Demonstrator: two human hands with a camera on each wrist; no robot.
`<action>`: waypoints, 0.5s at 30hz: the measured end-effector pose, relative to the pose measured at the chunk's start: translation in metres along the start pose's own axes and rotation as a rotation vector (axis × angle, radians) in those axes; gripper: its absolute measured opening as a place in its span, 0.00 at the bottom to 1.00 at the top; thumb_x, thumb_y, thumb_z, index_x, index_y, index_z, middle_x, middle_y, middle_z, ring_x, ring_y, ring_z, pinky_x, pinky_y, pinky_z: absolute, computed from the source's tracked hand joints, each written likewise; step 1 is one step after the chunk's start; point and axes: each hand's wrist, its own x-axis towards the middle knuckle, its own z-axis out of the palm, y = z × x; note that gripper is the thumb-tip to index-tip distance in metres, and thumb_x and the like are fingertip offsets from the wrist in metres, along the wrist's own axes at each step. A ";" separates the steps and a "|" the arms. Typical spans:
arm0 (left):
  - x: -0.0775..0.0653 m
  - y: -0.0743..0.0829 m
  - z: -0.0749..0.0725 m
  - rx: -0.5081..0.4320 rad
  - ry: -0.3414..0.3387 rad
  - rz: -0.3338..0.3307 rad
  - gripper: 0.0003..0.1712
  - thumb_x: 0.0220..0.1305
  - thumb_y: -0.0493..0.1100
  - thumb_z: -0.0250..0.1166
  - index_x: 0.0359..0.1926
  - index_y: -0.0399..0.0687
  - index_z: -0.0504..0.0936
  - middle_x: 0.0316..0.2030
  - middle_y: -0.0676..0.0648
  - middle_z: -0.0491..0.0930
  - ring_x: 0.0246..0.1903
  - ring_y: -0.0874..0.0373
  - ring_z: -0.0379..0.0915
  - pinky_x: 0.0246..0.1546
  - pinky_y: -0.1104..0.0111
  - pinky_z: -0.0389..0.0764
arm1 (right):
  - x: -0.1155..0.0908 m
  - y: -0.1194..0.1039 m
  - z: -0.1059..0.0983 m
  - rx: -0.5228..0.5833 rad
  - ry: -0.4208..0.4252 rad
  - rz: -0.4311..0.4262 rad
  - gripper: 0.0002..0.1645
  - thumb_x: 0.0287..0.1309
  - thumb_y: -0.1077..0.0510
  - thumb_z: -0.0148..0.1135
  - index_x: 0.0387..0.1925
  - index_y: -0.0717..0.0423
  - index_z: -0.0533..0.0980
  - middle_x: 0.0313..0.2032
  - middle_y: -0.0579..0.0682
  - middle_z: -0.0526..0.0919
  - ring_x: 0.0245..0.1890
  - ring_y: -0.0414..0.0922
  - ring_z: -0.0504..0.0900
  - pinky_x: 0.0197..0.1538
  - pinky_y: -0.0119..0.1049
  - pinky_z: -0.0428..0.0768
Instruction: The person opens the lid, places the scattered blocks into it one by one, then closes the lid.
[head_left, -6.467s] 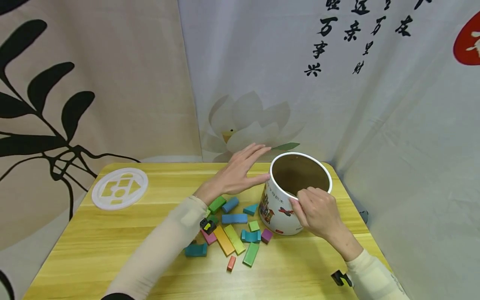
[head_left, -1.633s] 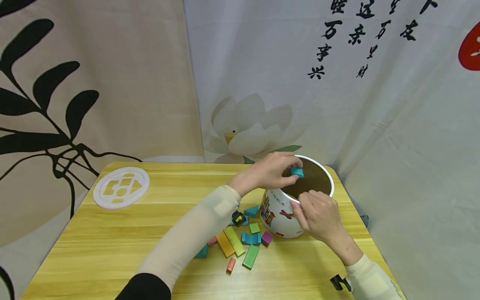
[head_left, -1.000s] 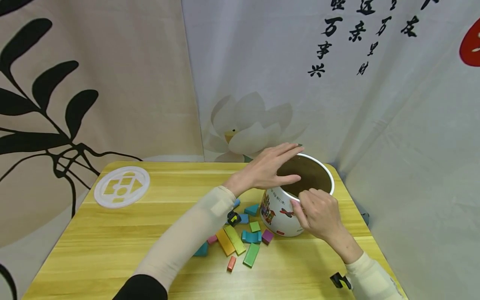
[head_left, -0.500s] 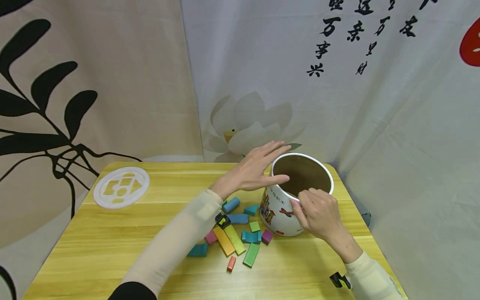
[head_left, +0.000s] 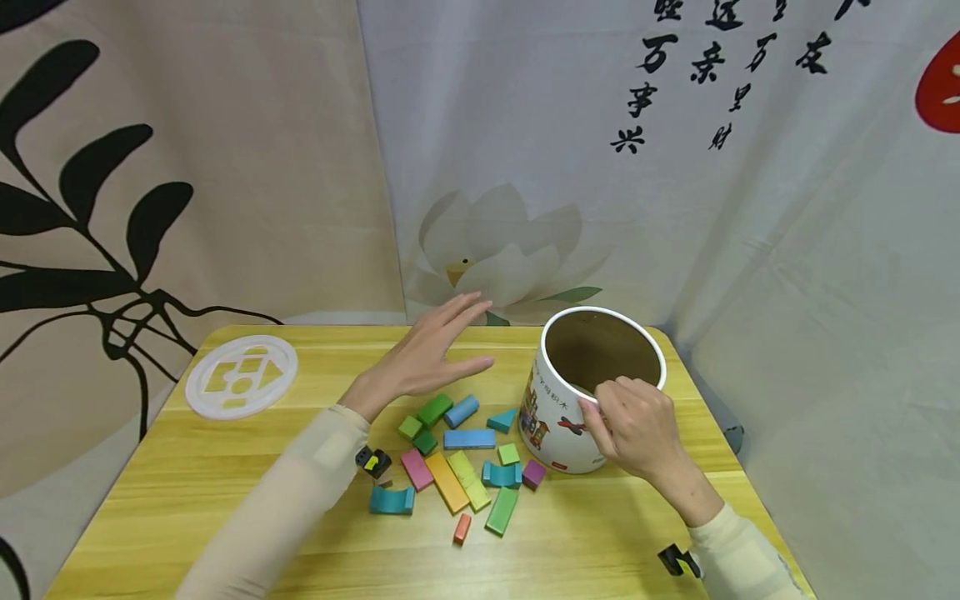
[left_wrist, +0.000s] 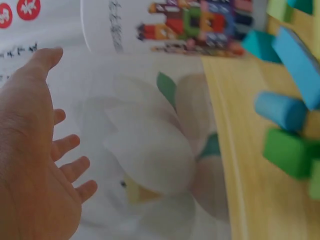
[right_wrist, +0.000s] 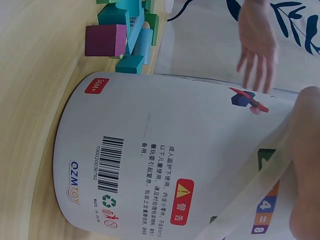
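Note:
My left hand [head_left: 423, 358] hovers over the back-left of the toy blocks with its fingers straight and thumb spread, holding nothing. In the left wrist view the same hand [left_wrist: 35, 145] shows relaxed fingers and nothing between them. Beneath and nearest it lie a green block [head_left: 434, 410] and a blue cylinder block [head_left: 461, 411]. My right hand [head_left: 637, 425] grips the near rim of a white printed bucket [head_left: 558, 425], thumb outside and fingers curled over the edge. The bucket stands tilted slightly toward me; its brown inside shows, but its bottom is hidden.
Several coloured blocks lie loose left of the bucket, among them a teal arch [head_left: 392, 501], an orange plank [head_left: 447, 482], a purple cube [head_left: 534, 473] and a small red block [head_left: 462, 528]. A white shape-cutout disc [head_left: 197, 385] lies at the table's back left. Fabric hangs behind.
The left hand held a blue block over the bucket's mouth, then let it go there. Since then it has drawn back left, empty, over the blocks. The right hand stays on the rim.

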 end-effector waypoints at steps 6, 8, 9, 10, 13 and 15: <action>-0.035 -0.024 0.002 -0.004 -0.038 -0.081 0.49 0.69 0.72 0.57 0.82 0.57 0.57 0.80 0.50 0.50 0.76 0.50 0.44 0.69 0.38 0.56 | 0.000 0.000 0.000 0.001 0.001 0.004 0.27 0.70 0.48 0.48 0.15 0.51 0.60 0.13 0.40 0.55 0.14 0.38 0.52 0.16 0.31 0.49; -0.045 -0.031 0.005 -0.008 -0.055 -0.107 0.49 0.68 0.72 0.58 0.82 0.56 0.57 0.80 0.49 0.50 0.76 0.48 0.44 0.69 0.38 0.56 | -0.001 0.000 0.000 0.001 0.003 0.005 0.27 0.70 0.48 0.48 0.15 0.51 0.60 0.13 0.40 0.55 0.14 0.38 0.53 0.16 0.31 0.49; -0.050 -0.034 0.007 -0.011 -0.064 -0.121 0.50 0.68 0.72 0.58 0.82 0.56 0.57 0.80 0.49 0.50 0.76 0.47 0.44 0.69 0.38 0.56 | -0.001 -0.001 0.000 0.001 0.003 0.005 0.27 0.70 0.48 0.48 0.15 0.51 0.60 0.13 0.40 0.55 0.14 0.38 0.53 0.15 0.31 0.49; -0.055 -0.037 0.010 -0.013 -0.074 -0.130 0.50 0.68 0.71 0.58 0.82 0.55 0.57 0.80 0.48 0.49 0.76 0.46 0.45 0.69 0.37 0.56 | -0.001 -0.001 0.000 0.001 0.004 0.005 0.26 0.70 0.48 0.48 0.15 0.51 0.60 0.13 0.40 0.55 0.14 0.38 0.53 0.15 0.32 0.50; -0.069 -0.044 0.018 -0.022 -0.101 -0.158 0.50 0.68 0.70 0.60 0.82 0.55 0.57 0.80 0.46 0.48 0.75 0.43 0.46 0.68 0.36 0.56 | -0.001 0.000 0.000 0.002 0.007 0.001 0.26 0.70 0.48 0.49 0.15 0.51 0.60 0.13 0.40 0.55 0.14 0.38 0.53 0.15 0.32 0.50; -0.077 -0.047 0.025 -0.030 -0.113 -0.167 0.50 0.68 0.68 0.61 0.82 0.53 0.57 0.80 0.45 0.48 0.75 0.42 0.46 0.68 0.35 0.56 | -0.001 0.000 0.001 0.002 0.008 -0.003 0.26 0.70 0.48 0.49 0.15 0.51 0.61 0.13 0.40 0.55 0.14 0.38 0.53 0.15 0.32 0.50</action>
